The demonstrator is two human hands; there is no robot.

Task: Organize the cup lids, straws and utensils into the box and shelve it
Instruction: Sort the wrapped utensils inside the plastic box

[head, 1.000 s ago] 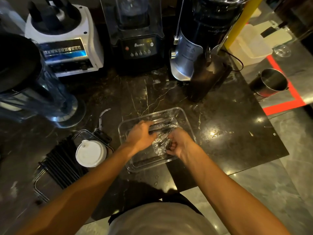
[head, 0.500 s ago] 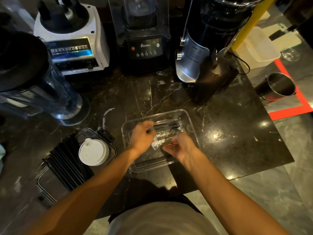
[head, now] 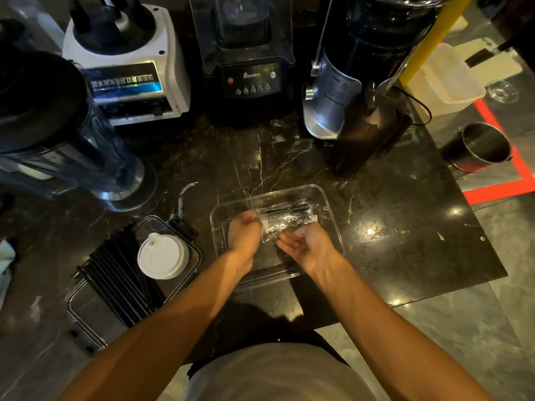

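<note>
Head view: clear plastic box (head: 330, 209) at counter (head: 405, 227) centre, crinkly plastic-wrapped utensils (head: 285, 222) inside. Left hand (head: 244, 235) in box, fingers curled on wrapper's left end. Right hand (head: 308, 247) palm up, fingers relaxed, nothing gripped. White cup lid (head: 162, 256) & black straws (head: 121, 273) lie left on wire rack (head: 84, 316).

Dark veined marble counter (head: 390, 198) under dim warm light, grey stone floor (head: 477, 328) with red tape (head: 498, 189).
</note>
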